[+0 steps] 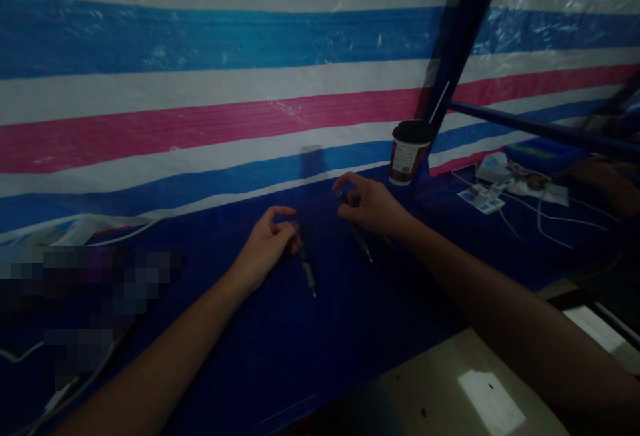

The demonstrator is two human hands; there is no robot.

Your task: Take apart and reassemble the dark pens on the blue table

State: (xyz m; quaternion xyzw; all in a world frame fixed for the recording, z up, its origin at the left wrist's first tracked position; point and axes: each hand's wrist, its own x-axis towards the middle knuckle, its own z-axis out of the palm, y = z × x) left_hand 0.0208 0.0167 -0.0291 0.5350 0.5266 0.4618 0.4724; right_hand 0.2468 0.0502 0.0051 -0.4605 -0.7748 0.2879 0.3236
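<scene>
My left hand [267, 239] grips a dark pen [307, 269] in its fingers, with the pen's metal-banded lower end pointing down and away from me. My right hand [369, 204] pinches a second dark pen [358, 236] between thumb and fingers, and that pen also slants downward. Both hands hover over a dark blue tabletop [280, 349], a short way apart. Fingers hide the upper part of each pen. I cannot tell whether either pen touches the surface.
A paper cup with a black lid [410, 153] stands at the back, beyond my right hand. White cables and papers [515, 189] lie to the right. A striped plastic tarp [200, 89] forms the back wall, with a blue pole [540, 128] at right. A pixelated patch covers the left.
</scene>
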